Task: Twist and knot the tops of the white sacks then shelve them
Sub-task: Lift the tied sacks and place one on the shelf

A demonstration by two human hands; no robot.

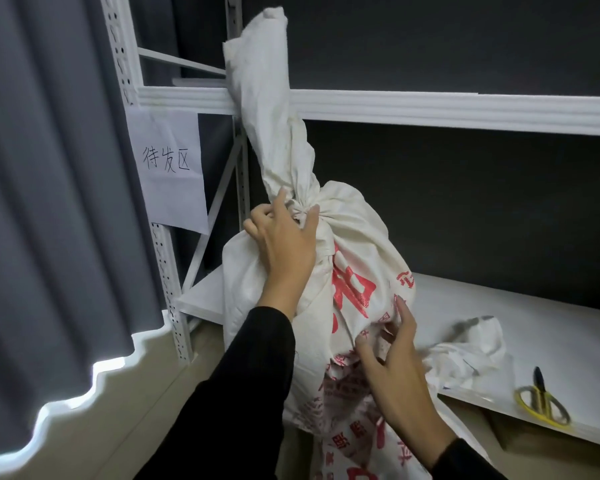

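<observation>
A full white sack (357, 244) with red print stands upright against the front edge of the white shelf board (551, 327). Its neck is tied, and the long twisted top (267, 109) rises past the upper shelf beam (465, 107). My left hand (284, 240) wraps around the sack's neck just below the tie. My right hand (392, 365) presses on the sack's printed front lower down, fingers spread. A second white sack (468, 355) lies crumpled on the board to the right.
Yellow-handled scissors (542, 403) lie on the shelf board at the right. A paper sign (168, 168) hangs on the rack's left upright (168, 271). A grey curtain (49, 202) hangs at the left, and the wall behind the rack is dark.
</observation>
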